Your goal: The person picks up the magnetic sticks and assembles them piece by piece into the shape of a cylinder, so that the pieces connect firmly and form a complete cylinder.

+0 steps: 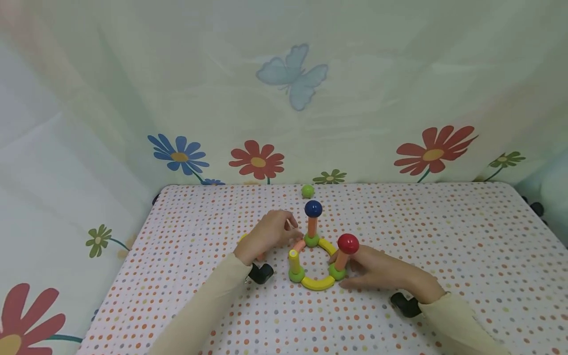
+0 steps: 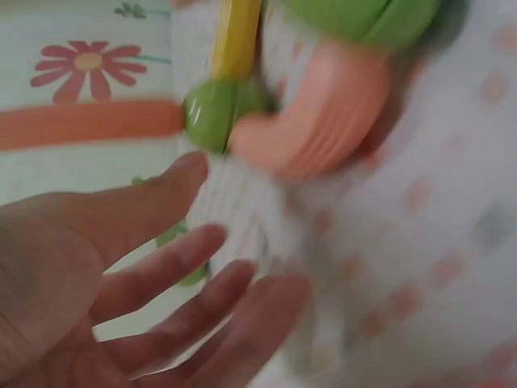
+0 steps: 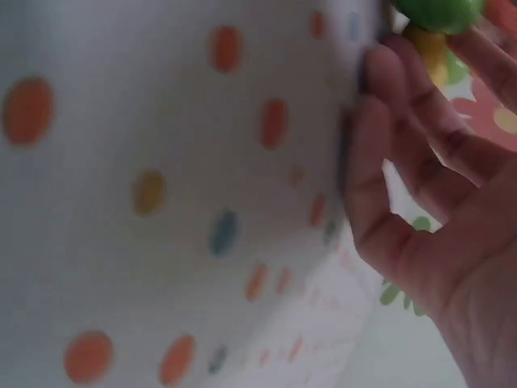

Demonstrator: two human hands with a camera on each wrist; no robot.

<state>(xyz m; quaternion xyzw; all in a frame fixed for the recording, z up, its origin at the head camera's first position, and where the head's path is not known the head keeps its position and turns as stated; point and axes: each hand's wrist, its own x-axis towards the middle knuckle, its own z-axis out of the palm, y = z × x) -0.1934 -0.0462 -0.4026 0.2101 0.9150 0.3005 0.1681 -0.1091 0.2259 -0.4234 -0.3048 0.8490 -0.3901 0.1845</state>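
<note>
A ring of toy pieces stands on the table: yellow curved bars (image 1: 318, 283) and a salmon curved bar (image 1: 300, 245) joined by green balls (image 1: 296, 274). Three upright rods rise from it: one topped by a dark blue ball (image 1: 313, 208), one by a red ball (image 1: 348, 243), and a short yellow rod (image 1: 294, 261). My left hand (image 1: 276, 230) is beside the ring's far left, fingers loosely spread and holding nothing; its thumb overlaps a green ball's edge in the left wrist view. My right hand (image 1: 377, 268) is at the red-topped rod's base, its extended fingers right at the green ball (image 3: 444, 12).
A loose green ball (image 1: 307, 191) lies at the table's back edge. Behind my left wrist, a yellow piece (image 1: 243, 237) is partly hidden. The dotted tablecloth (image 1: 443, 222) meets a flower-printed curtain (image 1: 364, 98) at the back.
</note>
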